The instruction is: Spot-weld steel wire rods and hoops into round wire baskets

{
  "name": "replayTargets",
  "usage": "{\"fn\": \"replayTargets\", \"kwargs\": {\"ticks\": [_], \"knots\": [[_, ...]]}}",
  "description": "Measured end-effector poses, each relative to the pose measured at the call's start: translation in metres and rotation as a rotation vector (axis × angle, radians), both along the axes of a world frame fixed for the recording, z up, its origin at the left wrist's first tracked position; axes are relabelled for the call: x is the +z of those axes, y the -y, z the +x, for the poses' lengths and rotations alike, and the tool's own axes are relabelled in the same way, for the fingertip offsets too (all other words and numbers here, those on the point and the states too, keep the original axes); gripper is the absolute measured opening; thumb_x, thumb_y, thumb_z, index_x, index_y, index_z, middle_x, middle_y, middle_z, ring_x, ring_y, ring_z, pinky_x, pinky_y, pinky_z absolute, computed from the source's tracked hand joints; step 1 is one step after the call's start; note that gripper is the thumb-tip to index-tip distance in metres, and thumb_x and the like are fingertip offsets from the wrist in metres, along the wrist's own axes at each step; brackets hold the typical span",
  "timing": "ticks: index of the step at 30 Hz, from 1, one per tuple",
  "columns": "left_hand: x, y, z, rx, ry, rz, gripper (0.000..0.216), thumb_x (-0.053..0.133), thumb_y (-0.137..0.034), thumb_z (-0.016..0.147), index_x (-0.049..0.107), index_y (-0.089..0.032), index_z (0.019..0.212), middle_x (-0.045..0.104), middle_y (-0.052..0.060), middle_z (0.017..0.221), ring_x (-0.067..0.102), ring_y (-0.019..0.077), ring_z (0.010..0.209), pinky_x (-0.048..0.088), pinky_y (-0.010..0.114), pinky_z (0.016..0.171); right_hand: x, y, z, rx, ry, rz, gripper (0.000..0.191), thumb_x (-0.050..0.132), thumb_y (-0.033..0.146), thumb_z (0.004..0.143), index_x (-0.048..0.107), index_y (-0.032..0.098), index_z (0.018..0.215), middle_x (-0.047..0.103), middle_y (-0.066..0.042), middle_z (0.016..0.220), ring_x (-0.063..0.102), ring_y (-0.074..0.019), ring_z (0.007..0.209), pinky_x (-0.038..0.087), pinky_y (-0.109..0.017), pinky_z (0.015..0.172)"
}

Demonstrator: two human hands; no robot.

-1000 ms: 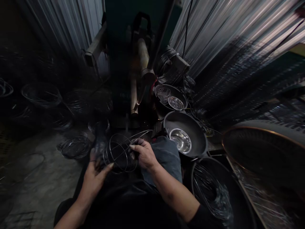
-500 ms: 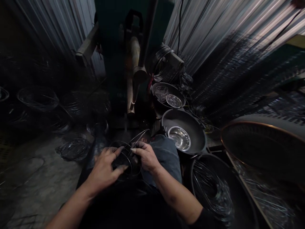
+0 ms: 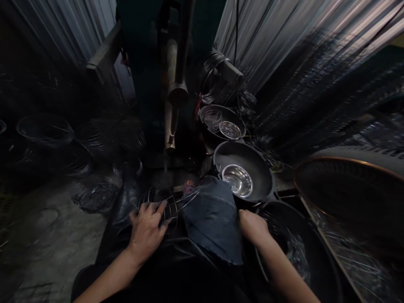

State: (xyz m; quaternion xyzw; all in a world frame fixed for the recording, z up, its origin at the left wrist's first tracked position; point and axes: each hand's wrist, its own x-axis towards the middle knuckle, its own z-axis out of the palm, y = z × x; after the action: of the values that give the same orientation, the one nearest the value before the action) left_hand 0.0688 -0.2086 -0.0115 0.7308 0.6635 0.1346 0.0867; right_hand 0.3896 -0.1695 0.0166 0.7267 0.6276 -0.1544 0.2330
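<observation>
My left hand [image 3: 147,231] lies with spread fingers over a round wire basket frame [image 3: 159,206], gripping it above my lap. The frame's loose wire ends point right, towards a frayed denim lap cloth [image 3: 212,223]. My right hand [image 3: 252,227] is away from the frame, at the rim of a large black pan [image 3: 303,235] holding a bundle of bent wires [image 3: 296,256]. Its fingertips are dark and hidden against the wires, so I cannot tell whether it holds one.
A black wok [image 3: 249,160] holds a steel bowl [image 3: 237,181], and a smaller pan [image 3: 221,124] sits behind it. Several wire baskets [image 3: 96,195] stand on the concrete floor at left. A dark green machine [image 3: 170,88] stands ahead, between corrugated metal sheets.
My right hand has let go of the frame and moved right and down to the wire pan. My left hand has moved onto the frame, and the denim cloth now shows more.
</observation>
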Motion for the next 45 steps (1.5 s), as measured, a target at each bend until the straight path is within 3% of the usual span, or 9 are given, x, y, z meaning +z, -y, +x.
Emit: {"fn": "replayTargets", "kwargs": {"ticks": [3, 7, 11, 15, 18, 21, 29, 33, 45], "knots": [[-0.009, -0.001, 0.000, 0.018, 0.019, 0.107, 0.039, 0.063, -0.035, 0.080, 0.064, -0.021, 0.117, 0.066, 0.010, 0.104, 0.053, 0.0334, 0.101, 0.041, 0.055, 0.081, -0.006, 0.006, -0.005, 0.045, 0.053, 0.053, 0.029, 0.035, 0.009, 0.090, 0.062, 0.010, 0.100, 0.066, -0.016, 0.100, 0.067, -0.0252, 0.088, 0.045, -0.029, 0.067], [-0.010, -0.008, -0.004, 0.029, 0.088, 0.241, 0.036, 0.061, -0.038, 0.082, 0.066, -0.020, 0.113, 0.067, 0.009, 0.098, 0.053, 0.0306, 0.100, 0.041, 0.050, 0.083, 0.002, 0.006, 0.005, -0.061, -0.071, 0.217, 0.025, 0.038, 0.014, 0.089, 0.063, 0.011, 0.093, 0.067, -0.015, 0.096, 0.066, -0.0244, 0.087, 0.045, -0.030, 0.071], [0.011, -0.023, -0.001, -0.001, 0.111, 0.266, 0.035, 0.056, -0.038, 0.085, 0.067, -0.018, 0.110, 0.066, 0.010, 0.094, 0.052, 0.0305, 0.102, 0.040, 0.047, 0.086, 0.016, -0.010, -0.014, -0.054, -0.761, 0.388, 0.019, 0.047, 0.023, 0.083, 0.065, 0.016, 0.081, 0.070, -0.009, 0.086, 0.063, -0.0217, 0.085, 0.046, -0.029, 0.075], [0.036, -0.039, 0.006, -0.037, 0.067, 0.331, 0.032, 0.057, -0.038, 0.083, 0.069, -0.018, 0.106, 0.066, 0.010, 0.092, 0.052, 0.0313, 0.101, 0.039, 0.046, 0.085, 0.018, -0.034, -0.085, -0.038, -1.370, 0.278, 0.014, 0.056, 0.025, 0.074, 0.068, 0.018, 0.073, 0.069, -0.003, 0.075, 0.062, -0.0189, 0.075, 0.046, -0.028, 0.070], [0.047, -0.047, 0.006, -0.050, -0.004, 0.386, 0.031, 0.056, -0.037, 0.084, 0.069, -0.018, 0.106, 0.066, 0.010, 0.090, 0.053, 0.0304, 0.098, 0.037, 0.046, 0.086, 0.012, -0.047, -0.132, -0.251, -1.652, 0.173, 0.013, 0.062, 0.028, 0.069, 0.066, 0.016, 0.067, 0.059, 0.002, 0.056, 0.051, -0.0112, 0.048, 0.040, -0.022, 0.048], [0.052, -0.053, 0.001, -0.049, -0.067, 0.402, 0.032, 0.054, -0.035, 0.085, 0.068, -0.018, 0.108, 0.066, 0.009, 0.090, 0.053, 0.0304, 0.097, 0.036, 0.046, 0.086, 0.011, -0.053, -0.154, -0.469, -1.832, 0.087, 0.018, 0.068, 0.032, 0.065, 0.064, 0.014, 0.065, 0.057, 0.003, 0.052, 0.041, -0.0060, 0.036, 0.029, -0.019, 0.036], [0.059, -0.078, -0.008, -0.082, -0.129, 0.502, 0.032, 0.055, -0.028, 0.083, 0.066, -0.014, 0.109, 0.066, 0.009, 0.088, 0.052, 0.0301, 0.098, 0.034, 0.045, 0.086, 0.018, -0.073, -0.171, -0.732, -2.038, -0.029, 0.032, 0.082, 0.035, 0.054, 0.062, 0.012, 0.065, 0.061, 0.000, 0.052, 0.042, -0.0057, 0.032, 0.028, -0.017, 0.032], [0.061, -0.089, -0.010, -0.082, -0.148, 0.517, 0.032, 0.054, -0.027, 0.083, 0.066, -0.013, 0.110, 0.066, 0.010, 0.090, 0.053, 0.0306, 0.098, 0.034, 0.047, 0.085, 0.016, -0.081, -0.187, -0.866, -2.151, 0.000, 0.035, 0.085, 0.033, 0.051, 0.061, 0.013, 0.066, 0.062, 0.001, 0.055, 0.038, -0.0033, 0.032, 0.029, -0.017, 0.033], [0.073, -0.119, -0.019, -0.100, -0.109, 0.507, 0.033, 0.053, -0.026, 0.082, 0.066, -0.012, 0.109, 0.067, 0.011, 0.092, 0.053, 0.0318, 0.100, 0.036, 0.048, 0.084, 0.022, -0.105, -0.208, -0.917, -2.185, 0.138, 0.033, 0.083, 0.031, 0.050, 0.059, 0.016, 0.065, 0.061, 0.004, 0.055, 0.035, -0.0026, 0.034, 0.027, -0.019, 0.037]]}}
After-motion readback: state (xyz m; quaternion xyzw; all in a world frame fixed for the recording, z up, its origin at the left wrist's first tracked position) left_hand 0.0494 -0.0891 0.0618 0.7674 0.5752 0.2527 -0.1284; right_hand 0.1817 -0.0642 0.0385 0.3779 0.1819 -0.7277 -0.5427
